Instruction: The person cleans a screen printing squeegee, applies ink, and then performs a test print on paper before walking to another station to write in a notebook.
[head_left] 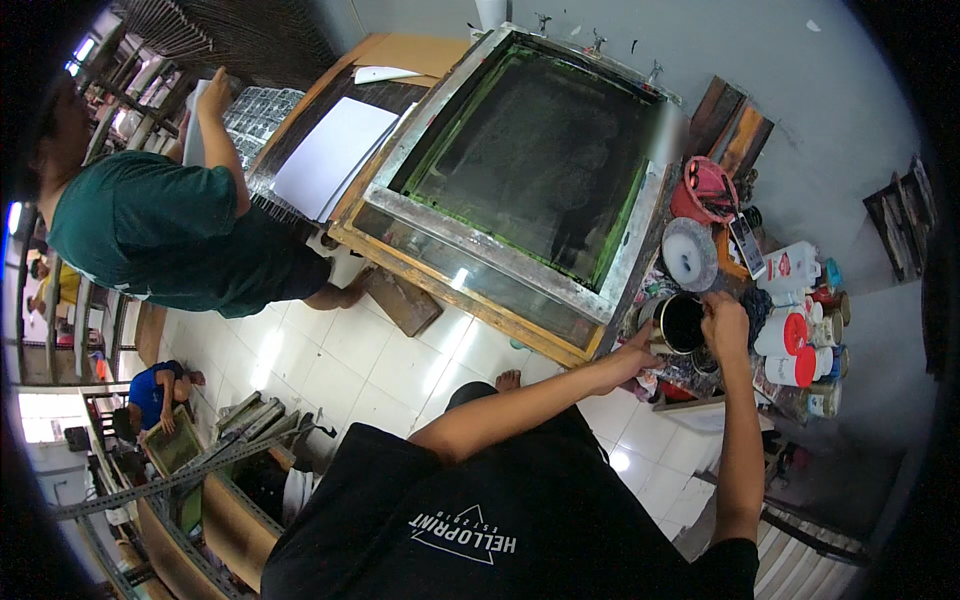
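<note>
At the right side of the workbench my left hand (632, 358) is closed on the side of an open round tin (658, 330). The tin holds a dark, nearly black substance (684, 322) and its mouth tilts toward me. My right hand (725, 325) is at the tin's far right rim, fingers bent together. What those fingers hold, if anything, is hidden. A round whitish container (690, 256) sits just beyond the tin. Left of my hands lies a large framed printing screen (530, 160), its mesh dark with green edges.
White tubs with red lids (781, 333) and a white jug (788, 266) crowd the right. A phone (747, 246) leans by a red basket (704, 190). White sheets (335, 160) lie left of the screen. A co-worker in green (150, 225) stands there; another in blue (152, 393) is farther back.
</note>
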